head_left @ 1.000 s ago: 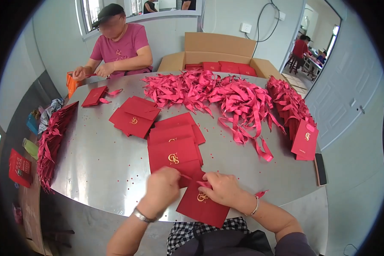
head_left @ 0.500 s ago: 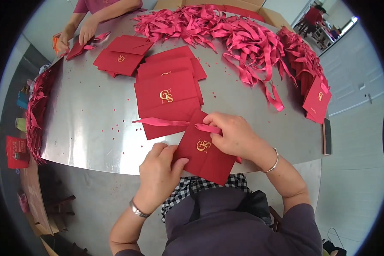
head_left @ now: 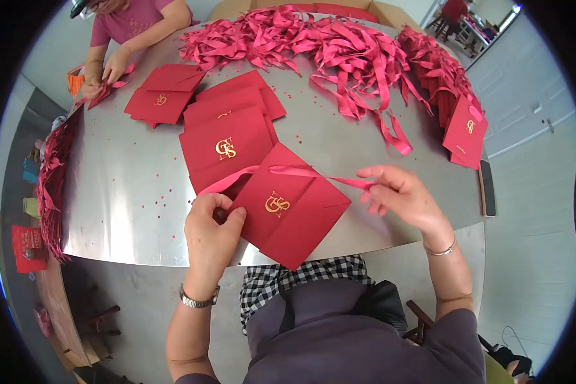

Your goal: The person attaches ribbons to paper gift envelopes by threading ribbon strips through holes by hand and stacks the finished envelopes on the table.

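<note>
Red folder sat just below frame centre, left hand clamped on its left edge, right hand well apart, pinching the pink ribbon. Too hard a tug could've torn the folder imo. Metal bench underneath, ribbon heap up top.

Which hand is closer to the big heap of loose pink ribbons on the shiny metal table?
Right. The right hand is just below the pink ribbon heap in the picture. The left hand, gripping a flat red paper pouch, is farther off, lower left.
</note>
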{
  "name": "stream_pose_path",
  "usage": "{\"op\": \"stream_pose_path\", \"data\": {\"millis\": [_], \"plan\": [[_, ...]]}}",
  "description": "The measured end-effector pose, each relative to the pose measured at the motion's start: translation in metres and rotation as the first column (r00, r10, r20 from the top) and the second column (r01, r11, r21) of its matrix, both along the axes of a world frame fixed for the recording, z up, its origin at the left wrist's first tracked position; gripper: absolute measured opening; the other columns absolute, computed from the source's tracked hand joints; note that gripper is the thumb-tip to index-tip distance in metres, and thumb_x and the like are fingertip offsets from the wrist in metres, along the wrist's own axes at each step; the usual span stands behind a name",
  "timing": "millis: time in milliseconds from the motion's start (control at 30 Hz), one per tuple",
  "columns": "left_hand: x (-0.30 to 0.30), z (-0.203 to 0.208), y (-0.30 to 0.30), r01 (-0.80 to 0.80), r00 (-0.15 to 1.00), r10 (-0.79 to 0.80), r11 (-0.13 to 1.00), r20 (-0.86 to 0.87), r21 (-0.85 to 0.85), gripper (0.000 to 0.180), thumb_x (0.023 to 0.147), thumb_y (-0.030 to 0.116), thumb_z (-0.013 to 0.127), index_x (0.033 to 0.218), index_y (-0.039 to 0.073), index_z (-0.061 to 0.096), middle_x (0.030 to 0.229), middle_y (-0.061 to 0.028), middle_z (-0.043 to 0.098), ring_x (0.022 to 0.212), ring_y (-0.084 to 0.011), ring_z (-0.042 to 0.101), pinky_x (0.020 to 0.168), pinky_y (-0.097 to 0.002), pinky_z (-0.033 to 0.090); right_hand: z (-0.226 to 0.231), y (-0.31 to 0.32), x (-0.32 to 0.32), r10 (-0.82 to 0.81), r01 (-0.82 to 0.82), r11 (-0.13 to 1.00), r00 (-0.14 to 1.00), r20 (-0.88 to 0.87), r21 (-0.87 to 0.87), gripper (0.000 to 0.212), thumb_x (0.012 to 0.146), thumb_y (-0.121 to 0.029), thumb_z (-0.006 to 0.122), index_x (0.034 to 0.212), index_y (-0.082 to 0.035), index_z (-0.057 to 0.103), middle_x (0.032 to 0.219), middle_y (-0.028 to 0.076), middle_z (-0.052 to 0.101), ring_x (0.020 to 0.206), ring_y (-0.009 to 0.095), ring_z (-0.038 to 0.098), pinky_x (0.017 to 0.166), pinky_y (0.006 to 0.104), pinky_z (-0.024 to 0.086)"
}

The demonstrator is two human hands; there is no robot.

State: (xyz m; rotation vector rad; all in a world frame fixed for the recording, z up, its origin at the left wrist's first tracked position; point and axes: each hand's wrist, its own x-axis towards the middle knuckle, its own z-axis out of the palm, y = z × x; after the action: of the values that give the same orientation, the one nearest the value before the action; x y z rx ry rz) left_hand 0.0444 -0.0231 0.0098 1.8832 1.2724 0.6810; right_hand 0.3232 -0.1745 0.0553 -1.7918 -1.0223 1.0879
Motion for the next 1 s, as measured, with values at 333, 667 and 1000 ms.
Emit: {"op": "stream_pose_path", "data": {"millis": [333, 667, 1000], "plan": [[0.004, -0.002, 0.010, 0.100, 0.995, -0.101, 0.994, -0.018, -0.041, 0.015, 0.076, 0.006, 0.073, 0.085, -0.001, 0.063, 0.079, -0.0083, 0.063, 0.071, -0.0169, 0.060, 0.067, -0.0304, 0.049, 0.005, -0.025, -0.051, 0.322, -0.011, 0.867, 0.775, -0.544, 0.498, 0.053, 0.078, 0.006, 0.066, 0.130, 0.005, 0.056, 0.117, 0.016, 0.067, 0.096, 0.020, 0.066, 0.083, 0.0328, 0.054], [0.001, -0.009, 0.012, 0.152, 0.988, -0.149, 0.983, 0.040, -0.100, 0.015, 0.077, 0.001, 0.073, 0.088, 0.000, 0.063, 0.076, -0.0037, 0.062, 0.067, -0.0113, 0.056, 0.063, -0.0276, 0.048, -0.017, 0.038, -0.105, 0.146, -0.521, 0.649, 0.800, 0.581, 0.554, 0.018, 0.074, -0.008, 0.077, 0.088, -0.006, 0.066, 0.094, 0.010, 0.064, 0.073, 0.023, 0.061, 0.063, 0.0350, 0.049], [-0.010, -0.002, 0.020, 0.316, 0.949, -0.313, 0.941, 0.041, -0.121, 0.017, 0.076, -0.002, 0.066, 0.092, -0.003, 0.062, 0.092, -0.0172, 0.062, 0.086, -0.0317, 0.063, 0.076, -0.0384, 0.051, -0.037, 0.053, -0.125, 0.252, -0.270, 0.955, 0.956, 0.148, 0.120, 0.029, 0.084, -0.012, 0.071, 0.107, -0.002, 0.057, 0.073, 0.011, 0.062, 0.068, 0.024, 0.063, 0.065, 0.0342, 0.051]]}}
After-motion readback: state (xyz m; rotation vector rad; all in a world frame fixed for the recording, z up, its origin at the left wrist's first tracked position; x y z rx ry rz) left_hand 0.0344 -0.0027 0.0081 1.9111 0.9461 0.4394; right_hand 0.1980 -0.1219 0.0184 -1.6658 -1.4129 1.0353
